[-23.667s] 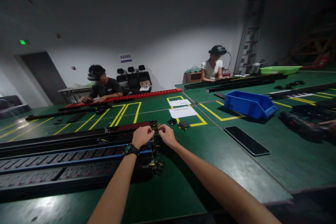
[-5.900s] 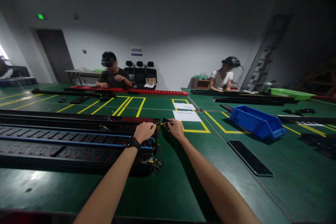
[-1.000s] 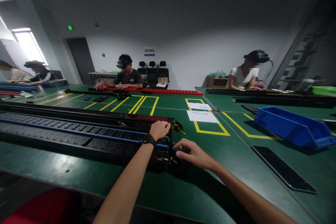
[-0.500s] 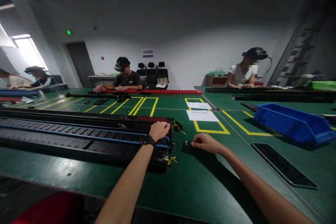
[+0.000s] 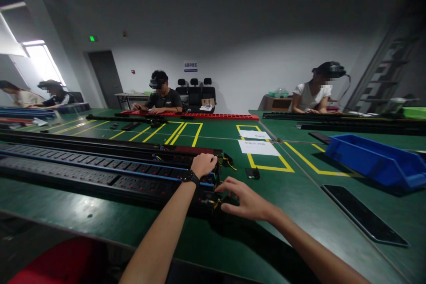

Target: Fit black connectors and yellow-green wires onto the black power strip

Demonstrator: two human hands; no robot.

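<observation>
Long black power strips point(image 5: 133, 169) with rows of sockets and red dots lie side by side at left, blue edging along one of them. My left hand point(image 5: 203, 165), wearing a watch, rests with curled fingers at the right end of a power strip. Just beyond the nearest strip's end, my right hand point(image 5: 246, 202) is open, thumb and fingers apart, its fingertips beside the yellow wires point(image 5: 217, 203). On the table past it lies a small black part point(image 5: 252, 173). More yellow wire point(image 5: 231, 165) sticks out of the strip behind.
A blue bin point(image 5: 376, 159) and a dark flat tablet-like device point(image 5: 364, 214) are on the right. White paper sheets point(image 5: 258, 147) lie within yellow tape on the green table point(image 5: 282, 230). Co-workers point(image 5: 164, 97) sit across the table, with a red slotted strip point(image 5: 216, 116) before one.
My right hand has let go of the small black part, leaving it on the table, and moved left to the strip's end with fingers spread. My left hand stays at the strip.
</observation>
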